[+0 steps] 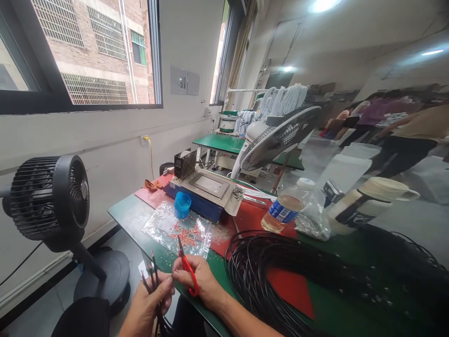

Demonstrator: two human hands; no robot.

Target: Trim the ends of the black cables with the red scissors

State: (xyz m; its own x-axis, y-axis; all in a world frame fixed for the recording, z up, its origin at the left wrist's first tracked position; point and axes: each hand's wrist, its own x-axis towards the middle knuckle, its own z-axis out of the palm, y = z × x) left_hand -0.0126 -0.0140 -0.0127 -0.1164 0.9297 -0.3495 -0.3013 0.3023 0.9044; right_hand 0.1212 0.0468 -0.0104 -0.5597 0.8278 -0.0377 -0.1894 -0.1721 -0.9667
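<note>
Roughly mid-batch, judging from the head view alone. Left hand (149, 302) is clamped around a bunch of thin black wires (151, 276), ends sticking up toward 12 o'clock, just off the table's near edge. Right hand (199, 281) is closed on red-handled scissors (185, 269), blades pointing to 11 o'clock, tips near the wire ends; can't tell whether they touch.

Done so far, I'd judge: a litter of small reddish and pale bits on the clear plastic sheet (177, 229) at 12 o'clock from the hands looks like trimmings. Left: a big coil of black cable (280, 267) at 3 o'clock, touching the right forearm, so plenty of stock remains.

Around:
- blue cup (182, 205) behind the sheet, beside a metal-topped bench unit (206, 189)
- drink bottle (286, 210) lying tilted at 2 o'clock, bag of small metal parts (312, 222) next to it
- black floor fan (49, 201) at 9 o'clock, white fan (280, 135) at 1 o'clock
- other people blurred, far at 2 o'clock

In the way: the coil crowds the green table (129, 215) on the right.
</note>
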